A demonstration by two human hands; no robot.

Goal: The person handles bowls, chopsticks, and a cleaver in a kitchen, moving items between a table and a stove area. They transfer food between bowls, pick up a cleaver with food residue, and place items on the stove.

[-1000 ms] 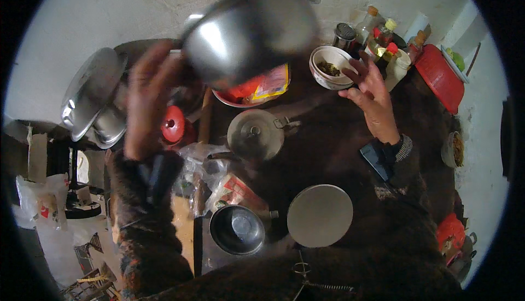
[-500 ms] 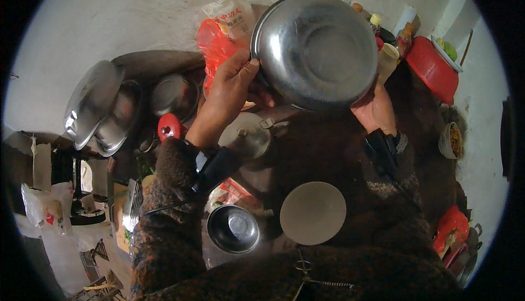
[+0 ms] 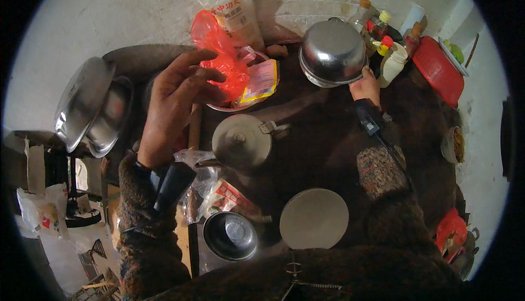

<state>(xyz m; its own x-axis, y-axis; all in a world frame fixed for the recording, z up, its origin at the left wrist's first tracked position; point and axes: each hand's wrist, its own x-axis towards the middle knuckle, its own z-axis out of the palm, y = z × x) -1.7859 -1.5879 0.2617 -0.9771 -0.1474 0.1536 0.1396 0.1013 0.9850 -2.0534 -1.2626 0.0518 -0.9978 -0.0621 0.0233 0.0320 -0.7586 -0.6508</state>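
While the left hand [image 3: 174, 101] hangs in the air with its fingers spread loose, it holds nothing, and its fingertips are just beside a red plastic bag [image 3: 221, 60]. Below that hand sits a round pot lid [image 3: 242, 141]. Over on the other side, the right hand [image 3: 366, 86] grips the rim of an upside-down steel bowl [image 3: 332, 52], which rests just above that hand.

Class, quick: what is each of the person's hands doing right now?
Left hand: open, fingers spread, fingertips at the crumpled red plastic bag; no grip visible.
Right hand: on the rim of the upturned round steel bowl.
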